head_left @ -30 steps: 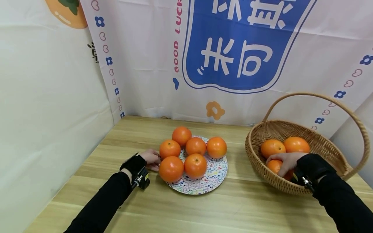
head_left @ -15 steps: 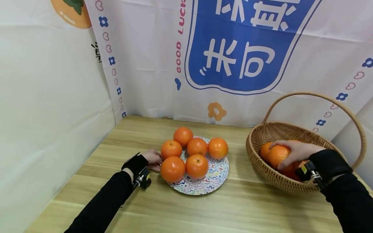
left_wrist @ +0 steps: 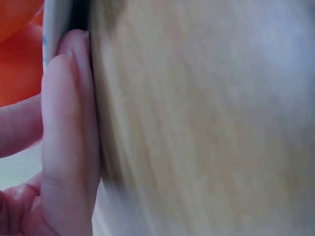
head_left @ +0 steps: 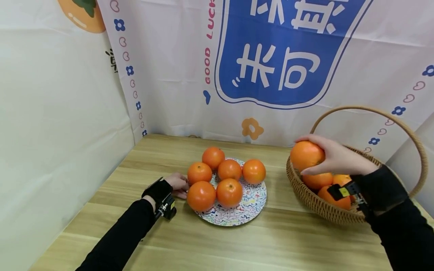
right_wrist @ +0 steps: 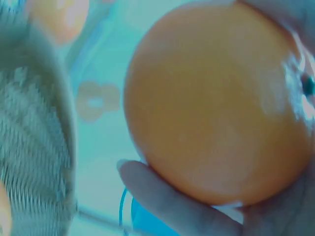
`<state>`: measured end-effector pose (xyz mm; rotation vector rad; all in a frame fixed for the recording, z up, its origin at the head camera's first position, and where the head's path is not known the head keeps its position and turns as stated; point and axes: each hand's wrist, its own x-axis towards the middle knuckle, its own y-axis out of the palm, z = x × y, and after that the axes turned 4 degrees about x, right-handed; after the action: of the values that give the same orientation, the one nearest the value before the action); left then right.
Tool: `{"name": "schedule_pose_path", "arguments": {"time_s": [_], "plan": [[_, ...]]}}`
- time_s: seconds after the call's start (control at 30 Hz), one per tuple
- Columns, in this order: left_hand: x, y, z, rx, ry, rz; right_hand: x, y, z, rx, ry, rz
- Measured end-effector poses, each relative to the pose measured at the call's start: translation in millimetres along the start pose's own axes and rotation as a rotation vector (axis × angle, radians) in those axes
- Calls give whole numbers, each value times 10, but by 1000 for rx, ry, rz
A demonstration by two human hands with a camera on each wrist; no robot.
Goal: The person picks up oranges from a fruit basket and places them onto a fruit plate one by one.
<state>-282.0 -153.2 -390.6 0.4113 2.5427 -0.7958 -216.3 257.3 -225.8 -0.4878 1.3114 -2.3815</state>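
Note:
Above the left part of the wicker basket [head_left: 339,216], my right hand [head_left: 333,154] holds an orange [head_left: 306,155], its fingers and thumb round the fruit. The same orange [right_wrist: 211,103] fills much of the right wrist view. On the left, my left hand [head_left: 177,185] holds the rim of a round, colourfully patterned plate [head_left: 247,210]. In the left wrist view, fingers [left_wrist: 64,142] lie along the plate's edge, with another digit on its upper side. Several oranges [head_left: 229,192] sit on the plate, mostly towards its left and back.
More oranges [head_left: 333,197] lie in the basket, whose tall handle [head_left: 415,143] arches over it. A wooden tabletop [head_left: 271,244] carries everything. A printed cloth [head_left: 176,94] hangs behind the table, and a pale wall covering [head_left: 61,131] stands at the left.
My right hand has taken an orange from inside the basket and raised it up and to the left, above the rim. The left hand stays at the plate.

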Motion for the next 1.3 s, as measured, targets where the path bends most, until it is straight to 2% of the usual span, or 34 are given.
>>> {"name": "schedule_pose_path", "arguments": {"time_s": [0.13, 0.23, 0.5, 0.63, 0.97, 1.3], "plan": [[-2, 6, 8, -11, -3, -2, 73, 242, 142, -11, -120, -49], [-13, 8, 2, -17, -4, -7, 132, 450, 205, -25, -178, -78], [-45, 8, -19, -16, 2, -15, 284, 1063, 190, -153, -132, -111], [-49, 13, -24, -14, -4, -15, 357, 1277, 139, -169, -110, -111], [-6, 10, -22, -14, 9, -10, 497, 1509, 109, -189, -128, -120], [-35, 9, -18, 34, 17, -6, 588, 1631, 64, -213, -85, -112]]}}
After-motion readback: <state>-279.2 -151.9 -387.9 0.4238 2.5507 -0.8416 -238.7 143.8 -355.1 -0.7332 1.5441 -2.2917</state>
